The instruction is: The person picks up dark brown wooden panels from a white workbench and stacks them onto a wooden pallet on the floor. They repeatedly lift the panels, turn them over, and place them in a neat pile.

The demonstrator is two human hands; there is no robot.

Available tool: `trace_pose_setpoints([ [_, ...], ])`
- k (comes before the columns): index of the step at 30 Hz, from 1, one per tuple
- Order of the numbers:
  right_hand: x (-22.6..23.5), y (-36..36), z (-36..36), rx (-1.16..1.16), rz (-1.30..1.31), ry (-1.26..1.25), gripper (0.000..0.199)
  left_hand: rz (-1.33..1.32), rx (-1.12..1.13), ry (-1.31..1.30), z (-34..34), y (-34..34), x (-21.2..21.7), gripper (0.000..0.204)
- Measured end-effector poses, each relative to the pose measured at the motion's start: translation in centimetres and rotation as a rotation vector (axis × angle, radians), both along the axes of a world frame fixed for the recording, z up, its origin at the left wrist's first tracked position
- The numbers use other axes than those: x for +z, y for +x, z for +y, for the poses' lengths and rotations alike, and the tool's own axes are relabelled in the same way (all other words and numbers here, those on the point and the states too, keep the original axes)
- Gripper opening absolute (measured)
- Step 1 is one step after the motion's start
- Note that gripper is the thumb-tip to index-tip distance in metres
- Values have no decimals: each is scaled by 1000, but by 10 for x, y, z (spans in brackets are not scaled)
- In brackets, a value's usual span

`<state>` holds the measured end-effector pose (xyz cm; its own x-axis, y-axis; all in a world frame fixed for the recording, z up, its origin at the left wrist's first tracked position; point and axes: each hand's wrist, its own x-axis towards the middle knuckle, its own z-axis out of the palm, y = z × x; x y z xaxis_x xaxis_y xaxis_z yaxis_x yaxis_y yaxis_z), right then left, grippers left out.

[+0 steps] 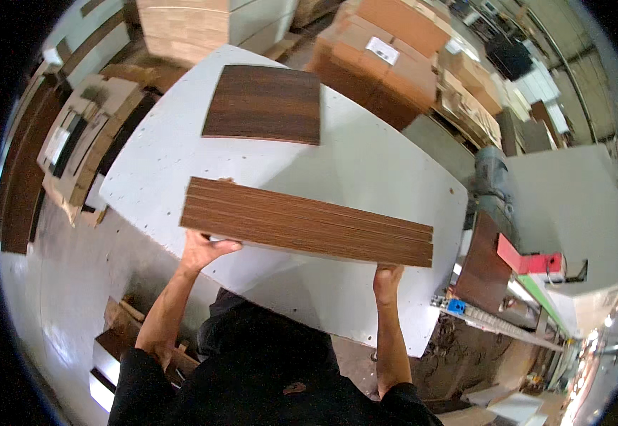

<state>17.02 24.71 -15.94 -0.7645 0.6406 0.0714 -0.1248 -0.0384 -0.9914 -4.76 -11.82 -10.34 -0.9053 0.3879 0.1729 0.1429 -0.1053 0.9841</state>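
A white table [365, 160] stands on the workshop floor, stacked materials around it. Near its close edge, the left hand [202, 250] grips the left end of a brown wood-grain board bundle [307, 221], thumb extended along the near side, the other fingers mostly hidden beneath. The right hand [387, 278] is curled at the underside near the bundle's right end; I cannot tell how its fingers close. The bundle spans the table crosswise, its right end toward the right edge; whether it touches the tabletop is unclear. Farther out, a dark brown panel [263, 104] lies flat near the far-left corner. Past the far edge sit brown cardboard boxes [376, 60]; beyond the right edge, a grey motor [492, 174] and a red part [539, 264].
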Motion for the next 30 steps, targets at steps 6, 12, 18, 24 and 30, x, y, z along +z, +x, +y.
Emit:
trace_pose_setpoints([
  [6,-60,-1,17,97,-66,100,55,128,93,-175,-3,6,-61,77],
  [12,-43,-30,-13,-103,100,63,52,57,174,-205,5,14,-67,79],
  [18,-44,-37,19,13,2,84,61,-103,192,-187,1,51,-73,59],
  [24,-32,-52,27,184,28,-239,71,58,197,-386,0,74,-79,120],
  [30,25,-16,34,513,285,-1589,82,-141,426,74,29,178,6,105],
])
